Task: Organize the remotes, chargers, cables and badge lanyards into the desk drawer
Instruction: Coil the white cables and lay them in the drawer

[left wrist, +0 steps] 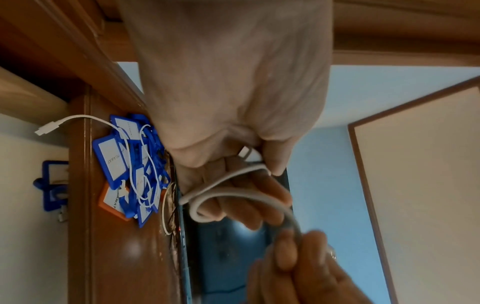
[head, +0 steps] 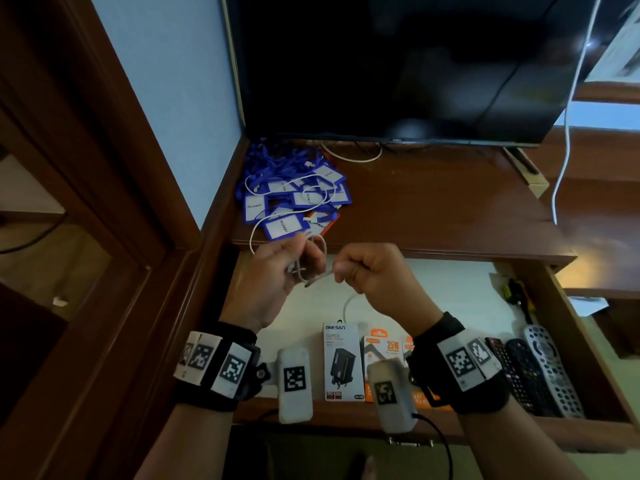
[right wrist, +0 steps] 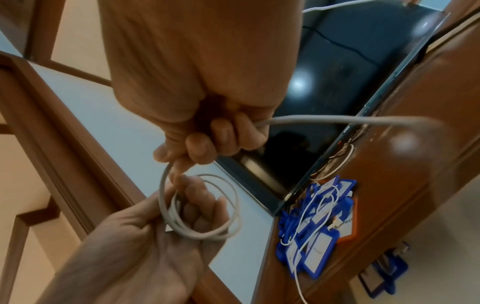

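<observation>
1. Left hand [head: 273, 275] grips the coiled cable [right wrist: 200, 207]; right hand [head: 372, 271] pinches its free end.
2. Both hands hover over the open drawer [head: 433, 285].
3. Lanyards [head: 294, 195] lie on the surface [head: 433, 202] behind; remotes [head: 533, 372] and chargers [head: 344, 362] sit in the drawer.

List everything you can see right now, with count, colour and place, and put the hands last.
grey cable: one, wound in loops, held between both hands above the open drawer
white cables: at least one, exact count unclear, lying over the badge pile
badge holders with lanyards: a pile, count unclear, blue with one orange, on the desk top's left rear
charger boxes: at least two, one white, one orange, at the drawer's front
remotes: three, two black and one grey, at the drawer's right front
drawer: one, brown wood with pale lining, open
television: one, black, at the desk's rear
left hand: holds the coiled loops
right hand: grips the cable's free length
</observation>
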